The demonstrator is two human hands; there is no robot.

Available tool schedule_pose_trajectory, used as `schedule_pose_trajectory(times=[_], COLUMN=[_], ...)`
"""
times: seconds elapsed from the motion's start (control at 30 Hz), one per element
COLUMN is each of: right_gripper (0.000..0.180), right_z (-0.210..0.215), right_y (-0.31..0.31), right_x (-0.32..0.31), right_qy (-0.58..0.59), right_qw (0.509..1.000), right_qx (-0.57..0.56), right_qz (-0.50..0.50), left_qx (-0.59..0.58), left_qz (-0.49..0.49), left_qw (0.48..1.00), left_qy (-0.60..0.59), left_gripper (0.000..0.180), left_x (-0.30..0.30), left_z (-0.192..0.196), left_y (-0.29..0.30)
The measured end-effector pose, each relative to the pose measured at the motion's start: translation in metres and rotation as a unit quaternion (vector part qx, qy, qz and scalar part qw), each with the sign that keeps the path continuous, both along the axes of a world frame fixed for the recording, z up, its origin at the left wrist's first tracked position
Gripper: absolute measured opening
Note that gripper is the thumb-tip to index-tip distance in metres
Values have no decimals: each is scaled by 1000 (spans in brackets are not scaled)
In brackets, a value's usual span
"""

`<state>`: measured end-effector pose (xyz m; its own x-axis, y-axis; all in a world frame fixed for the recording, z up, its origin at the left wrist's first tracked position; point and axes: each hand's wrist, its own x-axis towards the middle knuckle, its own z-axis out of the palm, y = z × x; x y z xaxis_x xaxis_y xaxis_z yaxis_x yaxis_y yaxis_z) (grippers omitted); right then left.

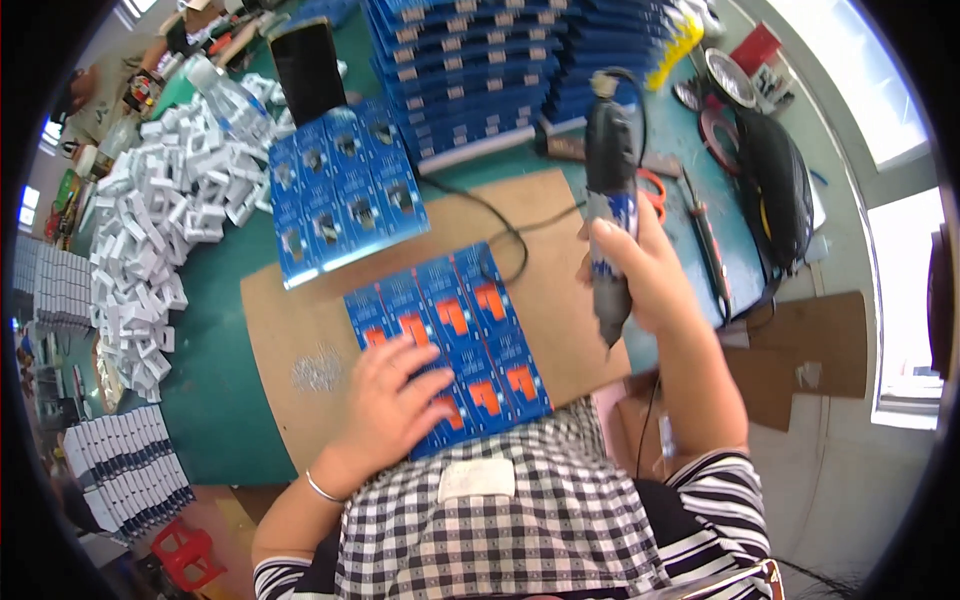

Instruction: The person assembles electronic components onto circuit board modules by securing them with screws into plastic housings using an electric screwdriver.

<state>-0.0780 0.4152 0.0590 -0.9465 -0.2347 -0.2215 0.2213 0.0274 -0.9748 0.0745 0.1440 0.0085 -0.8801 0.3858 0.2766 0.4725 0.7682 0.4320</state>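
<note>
My right hand (648,268) is wrapped round a dark, corded electric screwdriver (610,150). Its tip points down over the right part of the cardboard sheet (545,215), apart from the blue panel. That blue panel (462,350) lies at the front of the sheet, near my apron, with several orange pieces (485,398) set in two rows. Fingers spread, my left hand (392,393) rests on the panel's left side and hides some of the orange pieces. Left of this hand is a small heap of shiny metal bits (317,369), perhaps screws.
Beyond the panel lies another blue panel (345,195), with a dark rectangular object (306,68) behind it. Blue panels form a tall stack (465,85) at the back. White plastic parts (165,225) are heaped left. A soldering iron (708,245) and black case (775,185) lie right.
</note>
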Motion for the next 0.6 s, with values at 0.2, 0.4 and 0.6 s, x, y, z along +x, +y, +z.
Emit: schedule_pose_trajectory(times=[0.2, 0.4, 0.6], right_gripper=[51, 54, 49], right_z=[-31, -57, -39], right_y=[29, 35, 18], right_x=[-10, -14, 32], right_qy=[158, 345, 455], right_qw=[881, 778, 754], right_qx=[440, 524, 468], right_qz=[70, 15, 69], left_qx=[161, 344, 498], left_qz=[139, 211, 240], left_qw=[971, 875, 731], left_qy=[-106, -268, -400], left_gripper=[45, 52, 55], left_x=[29, 61, 56], left_z=[16, 3, 1], left_y=[-17, -31, -27])
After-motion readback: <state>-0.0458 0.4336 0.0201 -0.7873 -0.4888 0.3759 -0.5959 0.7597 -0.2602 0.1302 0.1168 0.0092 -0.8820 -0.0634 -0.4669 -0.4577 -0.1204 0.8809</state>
